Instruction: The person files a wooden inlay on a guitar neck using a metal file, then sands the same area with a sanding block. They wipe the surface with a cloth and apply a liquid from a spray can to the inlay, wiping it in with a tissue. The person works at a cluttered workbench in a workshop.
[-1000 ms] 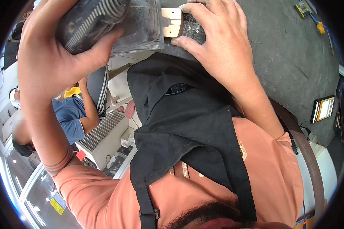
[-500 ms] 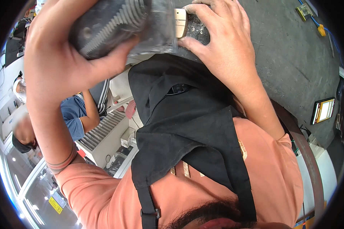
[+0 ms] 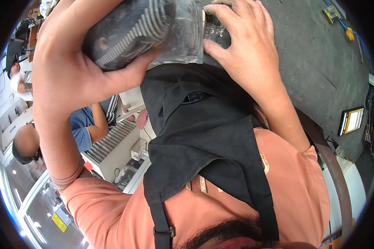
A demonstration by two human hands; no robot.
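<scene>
L hand (image 3: 83, 81) is clamped round a black ribbed tool (image 3: 129, 35), thumb along the near side, other fingers mostly hidden behind the body. The tool's dusty, flat grey base (image 3: 182, 39) sticks out to the R, its R edge right up by the R hand (image 3: 251, 43).

R hand is bent in a C, palm down: thumb on the near side, fingers on the far side, tips by the 2 ends of a pale piece (image 3: 204, 20). So it's grasping that piece b/w thumb & index; how hard, can't tell. Only a thin strip of the pale piece shows, just R of the base's edge; the rest is hidden behind the base. Can't tell if the base touches it. A dark block w/ pale specks (image 3: 217, 34) sits inside the curve of the R hand, right beside the pale strip.

Work's at the near edge of a dark grey table (image 3: 311, 70), scuffed in spots. Further R on it, well apart from the hands: a device w/ lit screen (image 3: 352, 120), plus a yellow-green item (image 3: 330, 14) & an orange-yellow tab (image 3: 350, 34) by a blue cable.

Wearer has a black apron (image 3: 199, 124) over a peach shirt (image 3: 299, 178). L background: 1 person in a blue top (image 3: 81, 126) & dark cap, 1 more in white (image 3: 23, 85) farther off, a white unit w/ ribbed top (image 3: 114, 141), & a pink slipper (image 3: 141, 119) on the floor.
</scene>
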